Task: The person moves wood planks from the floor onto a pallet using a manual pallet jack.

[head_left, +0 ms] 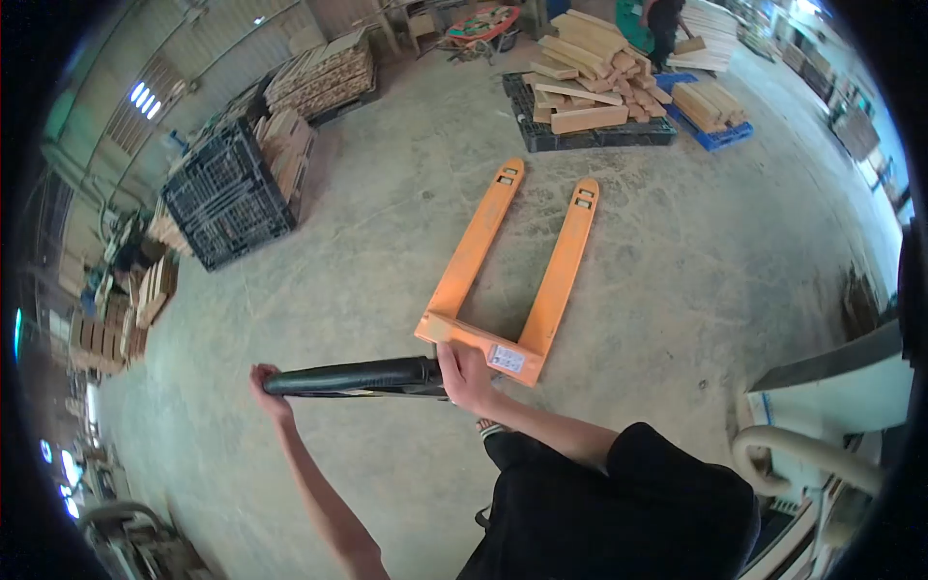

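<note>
An orange pallet jack [556,290] stands on the concrete floor, its two forks pointing away from me toward a loaded pallet. Its black handle [353,375] lies crosswise in front of my body. My left hand [263,385] is closed around the handle's far left end. At the other end of the handle my right hand [466,377] is closed too, close to the jack's orange body and its white label [507,359]. The handle's underside and the wheels below the body are hidden.
Ahead, a black pallet [599,138] carries a pile of lumber [592,68]; a blue pallet [720,135] with boards sits beside it. A black pallet [227,198] leans at left near stacked wood [324,77]. A machine [831,382] with a hose stands right. A person [663,29] is at the back.
</note>
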`<state>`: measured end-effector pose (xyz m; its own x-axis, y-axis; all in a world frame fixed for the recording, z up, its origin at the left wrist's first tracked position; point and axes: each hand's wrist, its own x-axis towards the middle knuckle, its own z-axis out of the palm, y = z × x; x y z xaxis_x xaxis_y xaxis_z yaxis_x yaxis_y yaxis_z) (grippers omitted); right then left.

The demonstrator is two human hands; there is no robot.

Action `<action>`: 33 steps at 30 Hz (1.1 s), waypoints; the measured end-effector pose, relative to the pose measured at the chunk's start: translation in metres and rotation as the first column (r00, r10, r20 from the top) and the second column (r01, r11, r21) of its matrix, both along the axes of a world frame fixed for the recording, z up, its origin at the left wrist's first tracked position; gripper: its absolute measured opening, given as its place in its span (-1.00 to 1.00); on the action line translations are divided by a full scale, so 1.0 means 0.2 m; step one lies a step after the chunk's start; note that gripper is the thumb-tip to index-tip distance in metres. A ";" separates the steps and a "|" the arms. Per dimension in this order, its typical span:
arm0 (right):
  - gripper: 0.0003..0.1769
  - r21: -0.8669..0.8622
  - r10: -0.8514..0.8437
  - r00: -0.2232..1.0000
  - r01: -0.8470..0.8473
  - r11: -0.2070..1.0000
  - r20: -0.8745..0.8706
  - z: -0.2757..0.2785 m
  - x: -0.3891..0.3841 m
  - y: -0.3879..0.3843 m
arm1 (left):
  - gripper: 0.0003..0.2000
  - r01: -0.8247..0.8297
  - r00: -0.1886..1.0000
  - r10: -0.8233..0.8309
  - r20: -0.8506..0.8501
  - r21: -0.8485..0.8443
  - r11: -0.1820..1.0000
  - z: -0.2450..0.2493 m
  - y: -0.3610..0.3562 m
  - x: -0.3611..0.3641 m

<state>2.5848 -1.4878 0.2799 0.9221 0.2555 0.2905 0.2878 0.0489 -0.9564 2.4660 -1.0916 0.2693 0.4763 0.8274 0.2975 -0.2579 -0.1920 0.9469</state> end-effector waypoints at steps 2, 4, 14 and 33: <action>-0.50 0.039 -0.085 0.987 0.080 0.996 0.134 -0.03 0.06 0.13 | -0.58 0.213 0.977 -0.209 0.053 -0.089 0.973 0.00 0.22 0.31; -0.51 0.114 -0.207 0.914 0.178 0.977 0.350 -0.07 0.14 0.26 | -0.58 0.235 0.970 -0.228 0.084 -0.074 0.969 0.01 0.32 0.55; -0.90 0.131 -0.558 0.447 0.688 0.714 0.699 -0.22 1.62 0.80 | -0.39 0.047 0.919 0.096 -0.383 0.349 0.936 0.12 -0.24 0.64; -0.73 -0.310 -0.807 0.574 0.799 0.515 0.138 -0.27 0.07 1.08 | -0.56 0.733 0.676 -0.630 -0.383 0.256 0.631 -0.15 1.18 1.22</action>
